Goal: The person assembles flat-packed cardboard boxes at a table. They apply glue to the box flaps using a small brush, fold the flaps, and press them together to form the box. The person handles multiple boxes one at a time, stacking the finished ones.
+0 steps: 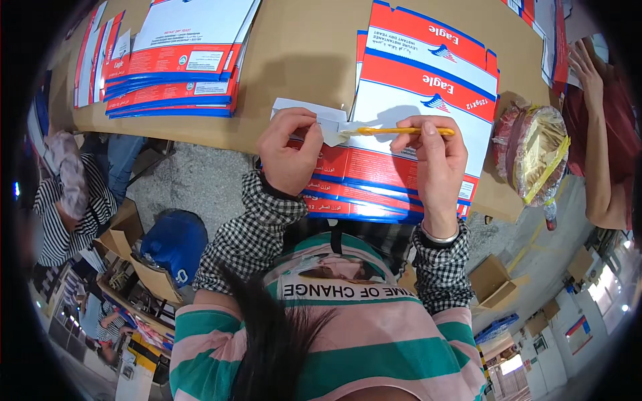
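Observation:
Flat red, white and blue printed cartons (381,175) lie overlapped at the table's near edge, in front of me. My left hand (291,152) pinches the end of a carton, thumb and fingertips closed by its white flap (302,107). In my right hand (436,150) is a small brush (382,131) with a yellow handle, held nearly level between thumb and fingers. Its pale bristle end points left and meets the white flap close to my left fingertips. Beyond the brush, more cartons (394,83) lie face up.
Another stack of flat cartons (175,63) lies at the far left of the brown tabletop (297,50). A plastic-wrapped round container (535,154) sits by the right edge. Near it is another person's arm (595,113). A blue drum (175,244) stands on the floor at left.

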{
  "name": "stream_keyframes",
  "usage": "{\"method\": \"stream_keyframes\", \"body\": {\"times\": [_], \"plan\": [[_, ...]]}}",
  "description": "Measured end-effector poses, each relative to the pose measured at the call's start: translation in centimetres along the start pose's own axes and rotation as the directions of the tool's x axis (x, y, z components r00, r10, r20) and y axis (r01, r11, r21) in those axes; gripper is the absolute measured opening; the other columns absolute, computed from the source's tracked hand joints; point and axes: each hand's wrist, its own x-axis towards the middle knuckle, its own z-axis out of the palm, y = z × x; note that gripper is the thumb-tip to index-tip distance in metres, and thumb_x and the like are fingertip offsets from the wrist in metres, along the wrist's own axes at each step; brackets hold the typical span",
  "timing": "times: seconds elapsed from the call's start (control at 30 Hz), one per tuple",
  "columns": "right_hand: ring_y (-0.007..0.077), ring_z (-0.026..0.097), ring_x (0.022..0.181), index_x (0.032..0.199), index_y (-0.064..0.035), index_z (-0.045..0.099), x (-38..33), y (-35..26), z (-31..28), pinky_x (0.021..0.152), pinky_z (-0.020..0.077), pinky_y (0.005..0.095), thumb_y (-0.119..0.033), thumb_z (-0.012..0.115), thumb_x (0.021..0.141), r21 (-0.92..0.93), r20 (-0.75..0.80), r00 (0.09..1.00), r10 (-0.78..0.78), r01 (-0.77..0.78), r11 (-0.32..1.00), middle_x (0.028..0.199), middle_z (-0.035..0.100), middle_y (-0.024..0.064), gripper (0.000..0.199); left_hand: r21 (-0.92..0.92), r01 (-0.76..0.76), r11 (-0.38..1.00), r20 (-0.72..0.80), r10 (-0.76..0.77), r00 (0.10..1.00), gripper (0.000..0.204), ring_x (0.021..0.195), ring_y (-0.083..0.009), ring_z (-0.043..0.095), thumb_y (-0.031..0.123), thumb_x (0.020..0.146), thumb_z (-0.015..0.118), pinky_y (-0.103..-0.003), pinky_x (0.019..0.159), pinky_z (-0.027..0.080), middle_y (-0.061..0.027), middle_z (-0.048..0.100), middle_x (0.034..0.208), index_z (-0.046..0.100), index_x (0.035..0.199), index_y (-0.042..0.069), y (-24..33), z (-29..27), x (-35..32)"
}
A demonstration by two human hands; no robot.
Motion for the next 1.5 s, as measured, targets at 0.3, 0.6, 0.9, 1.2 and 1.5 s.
{"method": "stream_keyframes", "body": {"times": [0.3, 0.6, 0.9, 1.2, 1.5], "plan": [[0.0126, 0.061, 0.076, 0.099, 0.0024, 0.052, -0.2, -1.0, 0.4, 0.073, 0.0509, 0.0265, -0.007, 0.046, 0.096, -0.123, 0.068, 0.998, -0.019, 0.028, 0.992, 0.094, 0.063, 0.0127, 0.012, -0.027, 0.009, 1.0, -0.007, -0.009, 1.0, 0.006, 0.074, -0.0169, 0.063, -0.001, 0.077, 0.063, -0.026, 0.066, 0.051, -0.0101, 0.063, 0.09, 0.06, 0.083, -0.002, 0.0, 0.0, 0.0], [0.0127, 0.06, 0.078, 0.098, 0.0026, 0.051, -0.4, -1.6, 0.5, 0.072, 0.0494, 0.0253, -0.004, 0.047, 0.095, -0.163, 0.164, 0.985, -0.044, 0.071, 0.984, 0.095, 0.062, 0.0117, 0.009, -0.033, -0.004, 0.999, -0.015, 0.003, 1.0, 0.007, 0.073, -0.0158, 0.063, -0.002, 0.077, 0.063, -0.025, 0.064, 0.051, -0.0095, 0.062, 0.091, 0.061, 0.083, -0.003, -0.1, 0.1, 0.0], [0.0116, 0.059, 0.08, 0.097, 0.0023, 0.051, -0.4, -2.2, 0.5, 0.069, 0.0487, 0.0223, -0.002, 0.047, 0.093, -0.182, 0.208, 0.978, -0.01, 0.049, 0.982, 0.096, 0.061, 0.0109, 0.007, -0.05, 0.047, 0.998, -0.006, -0.047, 0.999, 0.006, 0.073, -0.0162, 0.062, -0.002, 0.077, 0.063, -0.026, 0.066, 0.051, -0.0099, 0.062, 0.091, 0.06, 0.083, -0.003, 0.1, 0.2, -0.1], [0.0114, 0.059, 0.08, 0.096, 0.0024, 0.052, -0.2, -2.7, 0.3, 0.069, 0.049, 0.0216, -0.001, 0.048, 0.092, -0.184, 0.223, 0.975, 0.024, 0.018, 0.983, 0.095, 0.06, 0.0109, 0.006, -0.055, 0.084, 0.995, 0.002, -0.084, 0.996, 0.007, 0.074, -0.0163, 0.063, -0.002, 0.077, 0.063, -0.026, 0.066, 0.051, -0.0103, 0.062, 0.091, 0.06, 0.083, -0.003, 0.2, 0.2, -0.2], [0.0121, 0.059, 0.079, 0.095, 0.0031, 0.051, 0.2, -3.0, 0.3, 0.07, 0.0491, 0.0227, 0.002, 0.046, 0.091, -0.194, 0.261, 0.965, 0.012, 0.04, 0.98, 0.095, 0.06, 0.0114, 0.007, -0.021, 0.037, 0.999, -0.006, -0.037, 0.999, 0.007, 0.073, -0.0164, 0.063, -0.002, 0.077, 0.063, -0.026, 0.065, 0.051, -0.0103, 0.062, 0.09, 0.06, 0.083, -0.003, 0.3, 0.2, -0.1]]}}
